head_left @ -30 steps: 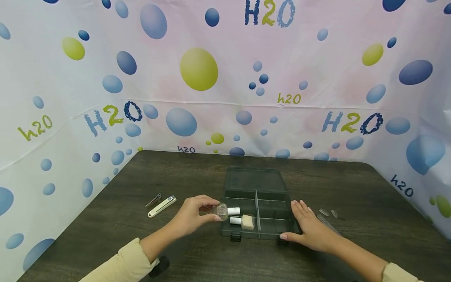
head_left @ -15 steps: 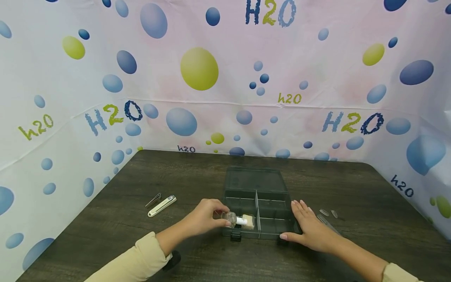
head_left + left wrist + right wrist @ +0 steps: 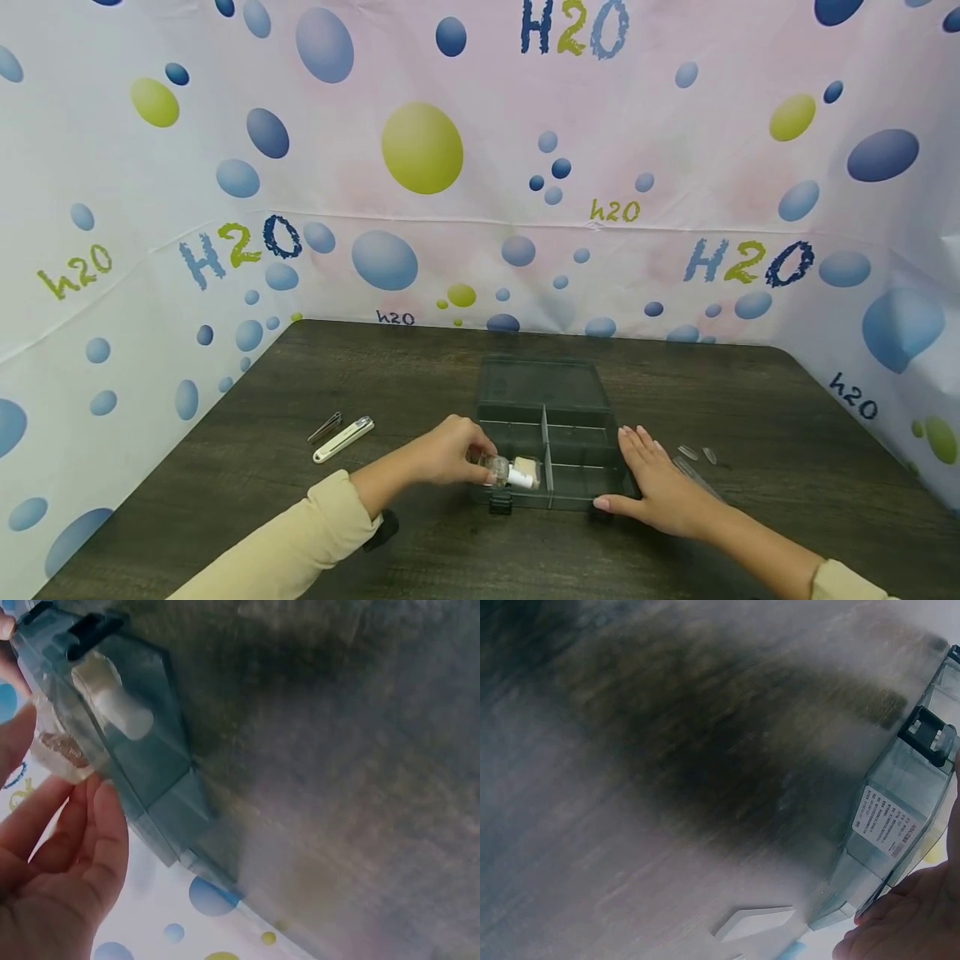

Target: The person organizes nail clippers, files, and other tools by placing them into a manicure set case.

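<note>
My left hand point(image 3: 453, 452) pinches a clear nail polish bottle point(image 3: 60, 748) with a white cap, low at the front left compartment of a dark translucent divider box point(image 3: 525, 502). The bottle lies on its side, cap pointing right. A cream nail polish bottle point(image 3: 527, 464) lies inside that compartment, partly behind the held bottle's cap; the left wrist view shows it through the box wall. Against the box's right side rests my right hand point(image 3: 660, 485), fingers straight and thumb toward the front corner. The box lid point(image 3: 543, 383) is folded back.
Two nail clippers, a cream one point(image 3: 343, 440) and a small metal one point(image 3: 325, 427), lie on the dark table point(image 3: 247, 508) at the left. Right of my right hand are small clear pieces point(image 3: 687, 452) and a long clear strip point(image 3: 697, 477). A patterned backdrop surrounds the table.
My left hand has moved right and down with the clear nail polish bottle, from above the box's left edge into the front left compartment. The right hand has stayed in place.
</note>
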A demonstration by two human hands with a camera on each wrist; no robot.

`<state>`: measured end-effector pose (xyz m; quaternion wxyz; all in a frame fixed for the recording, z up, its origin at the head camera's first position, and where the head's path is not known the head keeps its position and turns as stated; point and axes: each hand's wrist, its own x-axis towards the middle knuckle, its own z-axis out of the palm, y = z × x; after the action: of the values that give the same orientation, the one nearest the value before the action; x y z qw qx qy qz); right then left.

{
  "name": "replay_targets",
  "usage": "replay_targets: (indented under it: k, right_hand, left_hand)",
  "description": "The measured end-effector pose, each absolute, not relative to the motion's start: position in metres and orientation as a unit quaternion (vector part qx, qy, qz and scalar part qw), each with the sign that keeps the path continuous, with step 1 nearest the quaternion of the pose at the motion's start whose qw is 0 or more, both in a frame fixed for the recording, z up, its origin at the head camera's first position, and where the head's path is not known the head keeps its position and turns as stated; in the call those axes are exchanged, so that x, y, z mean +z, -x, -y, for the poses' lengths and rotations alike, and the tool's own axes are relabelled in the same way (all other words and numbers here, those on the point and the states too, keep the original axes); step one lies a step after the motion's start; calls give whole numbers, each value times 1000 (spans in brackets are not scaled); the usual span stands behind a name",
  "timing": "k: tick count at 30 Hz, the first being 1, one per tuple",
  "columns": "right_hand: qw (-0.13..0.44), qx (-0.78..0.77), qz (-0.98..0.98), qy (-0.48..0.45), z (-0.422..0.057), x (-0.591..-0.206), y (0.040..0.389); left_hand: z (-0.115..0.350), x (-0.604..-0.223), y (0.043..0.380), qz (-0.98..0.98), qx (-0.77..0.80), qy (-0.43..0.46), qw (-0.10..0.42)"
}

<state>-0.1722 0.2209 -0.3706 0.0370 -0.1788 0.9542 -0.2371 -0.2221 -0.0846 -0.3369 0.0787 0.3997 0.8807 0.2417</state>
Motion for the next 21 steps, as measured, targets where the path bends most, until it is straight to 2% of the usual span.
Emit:
replay_targets:
  k: [13,21]
  right_hand:
    - [33,-231,-955,182,-221,-372,173]
    - [39,-231,-956,179,-221,-371,172]
  left_hand:
    - [73,-328,226,-896,172,-387,133]
    - [58,-329,225,-910,58,-392,121]
